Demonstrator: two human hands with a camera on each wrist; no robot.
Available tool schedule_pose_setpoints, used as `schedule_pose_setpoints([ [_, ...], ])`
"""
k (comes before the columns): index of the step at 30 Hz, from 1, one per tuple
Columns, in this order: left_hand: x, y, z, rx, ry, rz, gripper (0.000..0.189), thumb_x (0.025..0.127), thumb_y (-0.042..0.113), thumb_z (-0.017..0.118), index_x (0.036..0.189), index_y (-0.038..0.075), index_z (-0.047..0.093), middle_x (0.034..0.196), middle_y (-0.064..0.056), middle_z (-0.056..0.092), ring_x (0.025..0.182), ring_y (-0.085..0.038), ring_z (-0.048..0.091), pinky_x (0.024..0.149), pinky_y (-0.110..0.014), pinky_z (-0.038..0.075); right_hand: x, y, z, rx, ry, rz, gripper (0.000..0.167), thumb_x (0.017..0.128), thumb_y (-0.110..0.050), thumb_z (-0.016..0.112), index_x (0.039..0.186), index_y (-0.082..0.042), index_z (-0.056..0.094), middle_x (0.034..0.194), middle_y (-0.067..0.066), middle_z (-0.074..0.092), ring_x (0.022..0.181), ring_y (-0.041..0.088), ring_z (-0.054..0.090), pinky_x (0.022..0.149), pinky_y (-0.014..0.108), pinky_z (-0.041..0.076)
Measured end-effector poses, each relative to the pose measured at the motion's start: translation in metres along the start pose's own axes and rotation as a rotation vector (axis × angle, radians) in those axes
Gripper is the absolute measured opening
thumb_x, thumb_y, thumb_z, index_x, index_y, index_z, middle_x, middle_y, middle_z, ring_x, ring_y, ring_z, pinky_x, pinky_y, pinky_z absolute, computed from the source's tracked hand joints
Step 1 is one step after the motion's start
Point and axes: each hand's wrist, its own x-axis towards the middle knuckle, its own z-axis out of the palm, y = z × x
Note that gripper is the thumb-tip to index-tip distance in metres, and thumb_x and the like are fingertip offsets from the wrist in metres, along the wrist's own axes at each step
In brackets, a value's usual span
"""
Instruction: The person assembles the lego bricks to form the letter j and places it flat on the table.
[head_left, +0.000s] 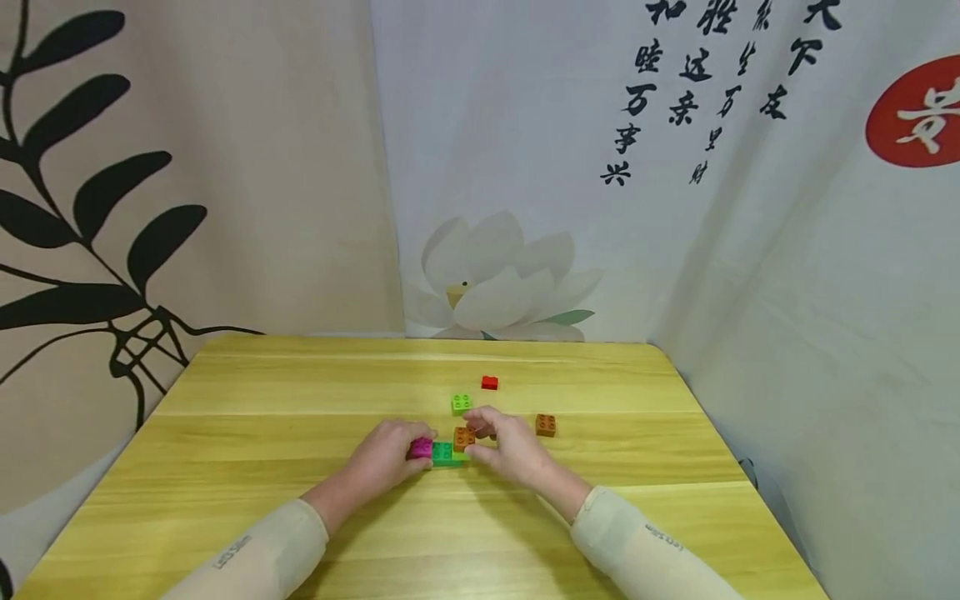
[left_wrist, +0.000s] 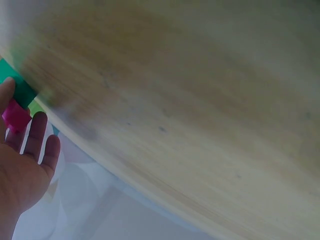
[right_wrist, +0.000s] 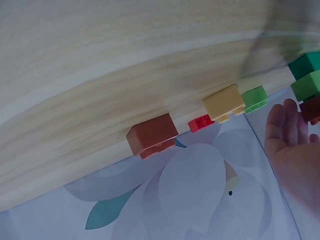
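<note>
Item: one green block, lying between your hands, long axis running hand to hand. Your left hand — pinching the magenta block at its left end. Your right hand — nearer the right end, pinching the orange block above a lime block; whether firmly seated, you cannot tell.

Between left fingers and right fingers on the worktop: base brick, lower brick then top brick stacked at right, end brick at left. Behind, loose brick, then rear brick farther right, another brick between both in the right wrist view. Farthest right, outer brick.
</note>
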Motion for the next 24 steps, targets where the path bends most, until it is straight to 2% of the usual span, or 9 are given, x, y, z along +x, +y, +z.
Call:
schedule_pose_setpoints([
  [4,-0.001,-0.001,0.001,0.002,0.009,0.014,0.036,0.082,0.016,0.094,0.115,0.008,0.08,0.102,-0.003,0.081,0.086,-0.009,0.066,0.077,-0.027,0.061,-0.002,0.001,0.001,0.054,-0.002,0.028,0.05,0.101,-0.025,0.076,0.145,-0.007,0.06,0.139,0.013,0.071,0.12,0.029,0.072,0.103,0.047,0.06],
  [7,-0.002,-0.001,0.001,0.005,0.011,0.016,0.036,0.083,0.016,0.094,0.115,0.008,0.08,0.103,-0.002,0.081,0.086,-0.01,0.067,0.078,-0.029,0.062,-0.003,0.002,0.001,0.17,-0.006,0.096,0.052,0.105,-0.034,0.071,0.147,-0.007,0.059,0.144,0.016,0.068,0.121,0.029,0.072,0.1,0.046,0.062],
  [11,-0.003,0.0,0.001,0.005,0.017,0.018,0.035,0.082,0.015,0.094,0.114,0.008,0.08,0.102,-0.002,0.081,0.086,-0.01,0.068,0.078,-0.029,0.062,-0.002,0.004,0.004,0.328,0.001,0.214,0.053,0.107,-0.043,0.066,0.146,-0.008,0.061,0.137,0.013,0.071,0.115,0.026,0.072,0.094,0.042,0.063],
  [15,-0.005,-0.001,0.001,0.01,0.027,0.03,0.035,0.081,0.014,0.094,0.112,0.007,0.08,0.099,-0.003,0.081,0.083,-0.01,0.067,0.074,-0.026,0.06,0.0,0.003,0.006,0.491,-0.03,0.351,0.055,0.104,-0.049,0.068,0.143,-0.01,0.063,0.124,0.009,0.075,0.104,0.025,0.074,0.089,0.04,0.064],
  [18,-0.004,0.0,0.0,0.014,0.027,0.031,0.035,0.081,0.014,0.094,0.112,0.008,0.08,0.099,-0.002,0.081,0.083,-0.009,0.067,0.074,-0.025,0.059,0.002,0.002,0.007,0.601,-0.05,0.417,0.052,0.103,-0.046,0.071,0.14,-0.01,0.065,0.123,0.011,0.075,0.098,0.026,0.075,0.086,0.041,0.066],
  [24,-0.002,0.001,-0.001,0.007,0.024,0.031,0.036,0.082,0.015,0.094,0.115,0.008,0.08,0.104,-0.003,0.082,0.087,-0.011,0.07,0.078,-0.03,0.062,0.008,0.003,0.009,0.713,-0.073,0.456,0.041,0.102,-0.036,0.075,0.132,-0.008,0.072,0.125,0.016,0.076,0.091,0.023,0.077,0.085,0.039,0.067],
])
